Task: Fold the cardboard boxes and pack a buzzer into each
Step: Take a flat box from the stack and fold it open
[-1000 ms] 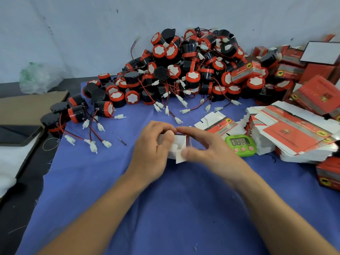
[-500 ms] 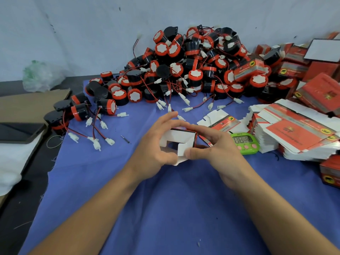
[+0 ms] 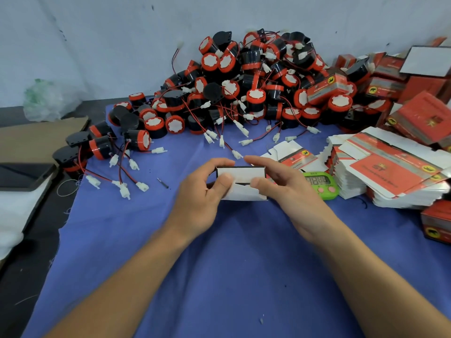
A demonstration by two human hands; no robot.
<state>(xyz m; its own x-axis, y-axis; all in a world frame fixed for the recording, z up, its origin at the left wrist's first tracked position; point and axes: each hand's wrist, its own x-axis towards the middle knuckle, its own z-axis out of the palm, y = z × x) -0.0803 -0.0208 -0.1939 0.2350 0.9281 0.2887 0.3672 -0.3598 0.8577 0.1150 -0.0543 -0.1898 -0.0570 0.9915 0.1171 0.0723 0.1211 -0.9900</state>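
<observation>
- Risk, nearest: left hand point(image 3: 200, 191) & right hand point(image 3: 288, 189) are both clamped on the half-formed cardboard box point(image 3: 240, 173), thumbs on its white near face. Too much squeeze prob. creases a wall or flattens it.
- Risk: bottom flap point(image 3: 244, 193) sticks out toward the person, untucked. Forced in w/o lining up, it could bend or tear.
- Risk: green timer point(image 3: 322, 185) sits just beside the right hand, so a wide move could knock it.
- Risk: buzzer leads w/ white connectors point(image 3: 236, 154) lie just past the fingertips and could snag.
- Position: box is between the hands, left hand on its left end, right hand on its right end, low over the blue-cloth surface point(image 3: 231, 264). Can't tell what's inside.
- Flat box blanks point(image 3: 390, 176) are stacked to the right. Buzzer pile point(image 3: 256, 89) is well beyond the hands, by the wall.
</observation>
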